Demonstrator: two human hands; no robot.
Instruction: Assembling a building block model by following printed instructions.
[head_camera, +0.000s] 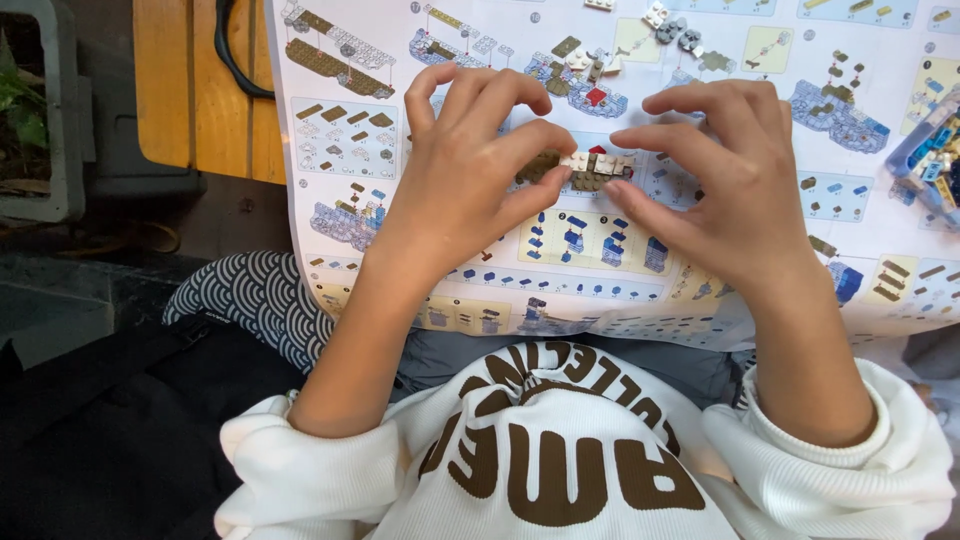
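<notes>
A small brick assembly of tan, brown and white pieces sits between both hands, pinched at its ends by the left hand and the right hand, thumbs beneath and fingers curled over. Under them lies a large instruction sheet. Beyond the fingertips, loose bricks lie scattered; right of the right hand, perhaps a tray of blue pieces. The wooden desk shows to the left.

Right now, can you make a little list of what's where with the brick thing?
Left hand: shut on one end of the small brick model
Right hand: pinches the other end
Underneath: instruction sheet spread out
Loose bricks: at the sheet's top edge
Blue brick pile: far right
Wooden table: upper left
</notes>
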